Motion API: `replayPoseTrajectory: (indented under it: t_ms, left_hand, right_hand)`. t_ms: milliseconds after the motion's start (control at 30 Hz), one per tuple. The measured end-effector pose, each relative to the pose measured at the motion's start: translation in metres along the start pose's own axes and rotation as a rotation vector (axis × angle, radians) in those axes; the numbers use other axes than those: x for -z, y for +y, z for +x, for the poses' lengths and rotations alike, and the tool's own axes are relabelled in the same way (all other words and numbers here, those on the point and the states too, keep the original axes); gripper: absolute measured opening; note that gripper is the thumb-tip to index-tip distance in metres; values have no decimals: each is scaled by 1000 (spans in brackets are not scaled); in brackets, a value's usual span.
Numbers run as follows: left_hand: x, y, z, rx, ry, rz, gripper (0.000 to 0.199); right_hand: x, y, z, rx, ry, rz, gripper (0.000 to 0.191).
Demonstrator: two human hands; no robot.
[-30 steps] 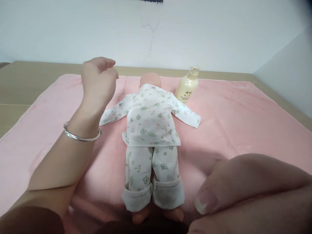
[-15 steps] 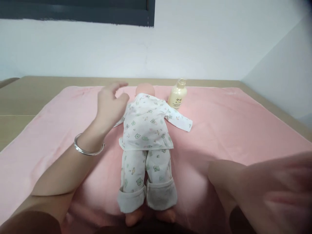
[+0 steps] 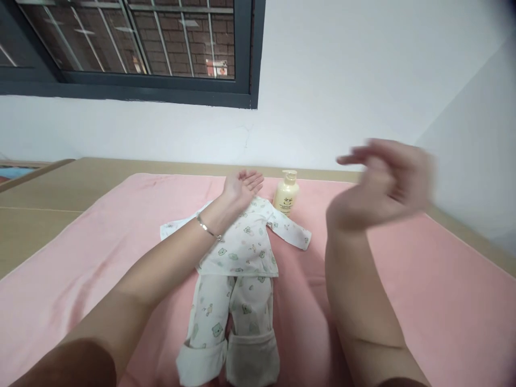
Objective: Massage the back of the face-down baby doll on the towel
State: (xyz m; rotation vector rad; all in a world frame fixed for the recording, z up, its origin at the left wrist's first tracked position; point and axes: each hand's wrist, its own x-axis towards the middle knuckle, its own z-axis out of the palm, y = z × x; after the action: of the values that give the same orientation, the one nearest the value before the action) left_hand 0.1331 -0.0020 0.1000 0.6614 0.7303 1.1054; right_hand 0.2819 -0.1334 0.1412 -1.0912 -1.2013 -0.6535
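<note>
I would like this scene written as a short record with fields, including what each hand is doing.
Left hand: open, over the doll's upper end; contact unclear
Right hand: raised, blurred, holding nothing visible
Doll: in printed clothes, trouser cuffs folded up, head hidden
Bottle: pale yellow pump bottle, upright near the shoulder
Surface: pink cloth on a table
Left wrist: metal bracelet
Background: barred window

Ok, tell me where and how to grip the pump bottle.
Grip the pump bottle around its body, below the pump head, probably best from the right: it stands upright, the left hand is close by on its left, and the printed sleeve lies before its base.
</note>
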Motion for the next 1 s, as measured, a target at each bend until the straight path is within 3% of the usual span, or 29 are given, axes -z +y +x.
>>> replayPoseTrajectory:
  t_ms: [67,200,267,400,500,800,1000]
  left_hand:
    - [-15,-2,2,83,-42,-37,41]
    - [-38,-2,7,145,-126,-118,70]
    - [-44,-1,13,196,-153,-174,74]
    - [-49,-1,24,294,-226,-246,75]
    - [-50,-2,27,334,-275,-254,75]
    - [-39,5,25,301,-310,-188,70]
    - [-11,26,7,164,-209,-21,54]
  right_hand:
    - [-33,14,0,-80,-73,-103,46]
    - [-78,38,-13,-188,-602,-232,51]
    - [-86,40,-22,-208,-740,-270,55]
    - [-90,35,-31,-221,-882,-403,62]
    - [-92,37,-34,-247,-908,-495,62]
    - [-100,45,-47,-125,-787,-562,53]
    - [-97,45,-57,-75,-785,-620,56]
